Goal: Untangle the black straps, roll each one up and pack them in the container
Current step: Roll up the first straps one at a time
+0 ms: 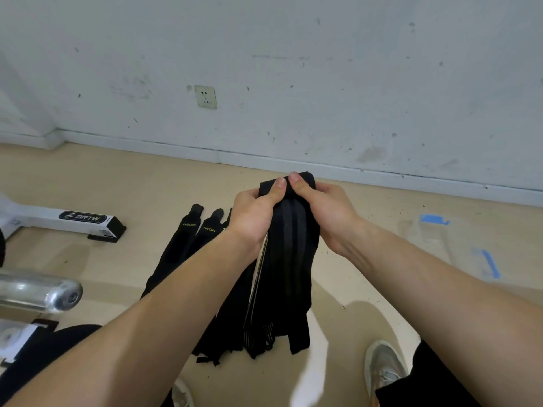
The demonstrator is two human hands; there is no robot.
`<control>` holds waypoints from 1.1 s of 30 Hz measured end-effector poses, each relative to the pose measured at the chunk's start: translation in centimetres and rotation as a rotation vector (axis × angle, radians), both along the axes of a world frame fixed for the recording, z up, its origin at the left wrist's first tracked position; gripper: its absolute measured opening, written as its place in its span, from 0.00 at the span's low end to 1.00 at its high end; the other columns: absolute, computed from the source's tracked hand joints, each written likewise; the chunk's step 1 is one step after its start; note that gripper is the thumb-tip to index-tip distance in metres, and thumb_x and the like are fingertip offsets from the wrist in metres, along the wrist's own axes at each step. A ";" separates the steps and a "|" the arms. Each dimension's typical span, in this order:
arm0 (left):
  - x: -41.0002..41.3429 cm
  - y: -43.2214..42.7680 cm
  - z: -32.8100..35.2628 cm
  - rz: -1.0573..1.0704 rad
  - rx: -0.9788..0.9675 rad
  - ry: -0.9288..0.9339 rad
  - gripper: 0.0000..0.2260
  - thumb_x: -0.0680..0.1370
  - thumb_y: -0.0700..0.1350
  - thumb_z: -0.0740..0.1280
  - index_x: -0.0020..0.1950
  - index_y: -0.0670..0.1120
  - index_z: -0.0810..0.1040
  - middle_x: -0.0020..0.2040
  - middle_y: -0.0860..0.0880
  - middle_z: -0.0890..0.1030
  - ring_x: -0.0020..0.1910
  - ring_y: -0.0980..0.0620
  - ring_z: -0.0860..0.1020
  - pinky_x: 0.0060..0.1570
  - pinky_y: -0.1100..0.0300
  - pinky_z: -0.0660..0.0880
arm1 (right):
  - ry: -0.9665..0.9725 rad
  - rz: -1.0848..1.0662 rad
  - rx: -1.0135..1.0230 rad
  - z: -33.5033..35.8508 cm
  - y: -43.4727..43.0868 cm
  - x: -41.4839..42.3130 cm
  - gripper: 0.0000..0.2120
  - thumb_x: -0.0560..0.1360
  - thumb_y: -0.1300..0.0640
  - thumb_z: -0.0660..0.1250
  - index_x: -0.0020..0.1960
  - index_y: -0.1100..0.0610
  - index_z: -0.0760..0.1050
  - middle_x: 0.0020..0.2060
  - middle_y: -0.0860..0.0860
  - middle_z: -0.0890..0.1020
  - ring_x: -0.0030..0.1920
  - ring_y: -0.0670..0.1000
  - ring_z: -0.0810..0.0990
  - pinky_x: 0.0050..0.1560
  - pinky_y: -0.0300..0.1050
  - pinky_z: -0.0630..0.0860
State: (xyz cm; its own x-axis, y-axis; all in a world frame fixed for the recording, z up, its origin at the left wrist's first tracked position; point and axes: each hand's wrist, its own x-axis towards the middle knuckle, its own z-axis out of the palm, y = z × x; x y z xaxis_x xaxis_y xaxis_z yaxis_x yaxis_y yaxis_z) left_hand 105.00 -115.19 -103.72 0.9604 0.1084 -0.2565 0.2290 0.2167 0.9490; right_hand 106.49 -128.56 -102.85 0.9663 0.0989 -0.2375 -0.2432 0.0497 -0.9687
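Evenly and softly lit, daylight-bright, nothing blown out. Soft-edged shadows on the floor beneath the forearms, falling toward the viewer. Bright glare on the chrome tube at the left edge. Strong wide-angle bending: baseboard bowed, corners stretched. Slight smear on the shoe and lower edge; black straps dark, weave detail mostly lost.
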 end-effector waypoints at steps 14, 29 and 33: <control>1.2 2.2 0.2 0.127 0.341 -0.248 0.05 0.79 0.41 0.73 0.52 0.49 0.79 0.48 0.48 0.84 0.47 0.52 0.83 0.49 0.56 0.81 | -0.103 0.058 -0.105 -0.9 1.4 -1.4 0.08 0.82 0.57 0.66 0.47 0.58 0.81 0.41 0.56 0.87 0.41 0.53 0.87 0.43 0.47 0.82; 0.3 1.8 0.9 -0.043 0.736 -0.507 0.13 0.76 0.38 0.75 0.56 0.49 0.76 0.48 0.56 0.81 0.49 0.54 0.80 0.50 0.63 0.76 | 0.041 0.019 -0.106 0.9 -0.1 -0.2 0.34 0.73 0.27 0.63 0.53 0.57 0.84 0.44 0.52 0.88 0.44 0.51 0.88 0.48 0.51 0.84; 0.3 1.7 0.7 -0.065 0.787 -0.534 0.13 0.75 0.37 0.75 0.54 0.50 0.76 0.48 0.57 0.80 0.49 0.59 0.79 0.51 0.64 0.75 | 0.102 -0.040 -0.051 0.4 0.1 0.2 0.32 0.69 0.31 0.73 0.55 0.59 0.83 0.45 0.55 0.88 0.46 0.55 0.88 0.56 0.56 0.83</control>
State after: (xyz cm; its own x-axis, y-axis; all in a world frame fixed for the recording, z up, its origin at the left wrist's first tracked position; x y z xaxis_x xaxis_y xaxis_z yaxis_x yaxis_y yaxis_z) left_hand 105.33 -113.52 -103.07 0.9399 0.0053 0.3414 -0.2875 -0.5270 0.7998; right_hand 106.74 -128.49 -102.43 0.9398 0.0461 -0.3386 -0.3394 0.0129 -0.9405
